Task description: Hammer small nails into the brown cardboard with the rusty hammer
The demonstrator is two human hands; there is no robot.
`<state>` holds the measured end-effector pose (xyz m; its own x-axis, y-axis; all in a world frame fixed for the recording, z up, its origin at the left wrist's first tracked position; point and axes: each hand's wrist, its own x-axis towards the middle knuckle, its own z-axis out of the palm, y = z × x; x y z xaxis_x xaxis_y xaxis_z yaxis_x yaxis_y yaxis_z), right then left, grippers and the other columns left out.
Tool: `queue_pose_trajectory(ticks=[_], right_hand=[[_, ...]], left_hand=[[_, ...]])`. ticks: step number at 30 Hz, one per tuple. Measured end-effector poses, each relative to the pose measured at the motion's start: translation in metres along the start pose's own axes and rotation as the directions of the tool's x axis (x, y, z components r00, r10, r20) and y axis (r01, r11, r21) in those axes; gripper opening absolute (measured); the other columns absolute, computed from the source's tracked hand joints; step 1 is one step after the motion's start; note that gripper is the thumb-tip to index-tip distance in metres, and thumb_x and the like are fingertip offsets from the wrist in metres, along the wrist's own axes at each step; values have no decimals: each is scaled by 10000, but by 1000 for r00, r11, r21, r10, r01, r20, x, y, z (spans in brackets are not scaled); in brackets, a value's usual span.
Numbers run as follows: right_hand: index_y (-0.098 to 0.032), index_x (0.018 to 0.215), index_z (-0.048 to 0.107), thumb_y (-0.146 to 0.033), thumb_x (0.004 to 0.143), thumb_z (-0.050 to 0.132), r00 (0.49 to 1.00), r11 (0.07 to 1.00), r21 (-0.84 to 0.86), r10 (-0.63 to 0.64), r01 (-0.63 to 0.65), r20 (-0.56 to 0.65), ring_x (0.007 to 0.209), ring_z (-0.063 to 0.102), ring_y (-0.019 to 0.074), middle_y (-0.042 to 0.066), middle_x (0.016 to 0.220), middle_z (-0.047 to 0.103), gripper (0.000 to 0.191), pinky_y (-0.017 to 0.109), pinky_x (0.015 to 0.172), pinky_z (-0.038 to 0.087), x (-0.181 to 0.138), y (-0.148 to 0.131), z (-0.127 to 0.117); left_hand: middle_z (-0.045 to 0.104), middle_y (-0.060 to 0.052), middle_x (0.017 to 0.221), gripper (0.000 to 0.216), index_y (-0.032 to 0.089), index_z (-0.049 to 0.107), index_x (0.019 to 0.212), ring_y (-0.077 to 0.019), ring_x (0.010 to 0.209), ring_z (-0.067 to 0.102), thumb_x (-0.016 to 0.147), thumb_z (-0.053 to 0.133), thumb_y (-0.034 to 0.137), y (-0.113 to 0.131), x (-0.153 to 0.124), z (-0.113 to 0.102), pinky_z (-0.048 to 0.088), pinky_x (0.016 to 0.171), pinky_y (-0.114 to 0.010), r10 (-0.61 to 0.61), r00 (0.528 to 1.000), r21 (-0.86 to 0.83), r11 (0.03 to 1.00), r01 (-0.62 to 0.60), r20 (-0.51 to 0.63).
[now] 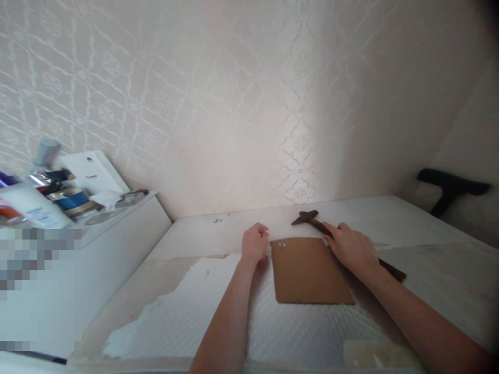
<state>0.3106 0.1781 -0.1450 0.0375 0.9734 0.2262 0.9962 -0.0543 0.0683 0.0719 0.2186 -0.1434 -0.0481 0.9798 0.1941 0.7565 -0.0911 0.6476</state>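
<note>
A brown board (309,271) lies flat on the white table (241,228), with two small pale nail heads (282,244) near its far left corner. My left hand (254,243) rests just left of the board, fingers curled loosely, nothing visible in them. My right hand (351,248) lies over the handle of a dark hammer (306,218) at the board's right edge; the hammer head points away from me and the handle end shows behind my wrist. Whether my fingers wrap the handle is unclear.
A textured white sheet (202,311) covers the near part of the table. To the left stands a white cabinet (128,228) with bottles, tape and a white box on top. A patterned wall rises behind. A dark vacuum nozzle (448,188) lies at the far right.
</note>
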Motion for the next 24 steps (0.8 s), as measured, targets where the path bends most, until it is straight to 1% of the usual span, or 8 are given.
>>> queue_pose_trajectory(ticks=[2,4,7,10,14,18,21,24], right_hand=[[-255,1277,544,-331,955,396,1000,1000,13,14,-14,2,731,660,250,97,943,642,363,310,558,413,-1,-1,-1],[-252,1255,565,-311,946,419,1000,1000,27,6,-5,-11,779,649,262,102,941,646,347,316,583,418,-2,-2,-1],[-229,1210,606,-283,922,471,998,998,47,-29,31,-59,922,604,307,120,958,653,322,357,673,434,-3,-1,1],[-214,1207,615,-290,909,501,995,996,85,-27,35,-99,950,572,318,135,975,652,328,396,718,435,-6,-1,3],[-190,1236,598,-270,916,480,974,984,151,-61,96,-218,942,564,297,138,1015,647,350,403,749,448,-8,-4,4],[-150,1213,607,-210,924,435,924,923,244,-214,298,-318,960,570,262,133,1027,655,342,376,811,468,-7,-12,11],[-128,1235,587,-184,925,400,884,859,306,-293,411,-365,1009,570,257,130,1042,662,366,376,892,464,-6,-20,19],[-124,1259,565,-177,924,372,866,823,333,-330,459,-376,1024,578,261,122,1054,668,390,398,942,453,-7,-26,24]], left_hand=[[720,-57,933,178,170,676,901,-171,866,645,821,532,101,-1,0,-1,461,810,-272,-15,998,43,999,18,-55],[719,-56,938,177,174,679,897,-179,873,645,828,528,114,0,-1,0,465,815,-284,-30,996,82,996,37,-89],[720,-51,932,193,177,678,901,-179,872,646,834,508,118,2,-6,4,468,827,-289,-25,994,125,991,38,-105],[716,-44,947,191,181,672,913,-175,890,645,833,506,130,6,-10,9,468,847,-281,-6,993,145,989,24,-121],[700,-51,1027,209,186,667,962,-178,988,623,849,494,152,8,-5,7,451,895,-277,-29,985,255,964,72,-170],[686,-55,1093,252,209,662,1041,-195,1028,615,883,467,215,-2,14,-11,455,881,-288,-84,987,473,870,138,-135],[678,-80,1118,276,202,662,1062,-218,1055,606,891,445,210,-21,32,-35,443,895,-313,-110,983,527,832,173,-148],[666,-95,1149,320,205,654,1098,-233,1073,596,904,399,185,-43,48,-59,437,902,-339,-134,975,563,799,212,-177]])
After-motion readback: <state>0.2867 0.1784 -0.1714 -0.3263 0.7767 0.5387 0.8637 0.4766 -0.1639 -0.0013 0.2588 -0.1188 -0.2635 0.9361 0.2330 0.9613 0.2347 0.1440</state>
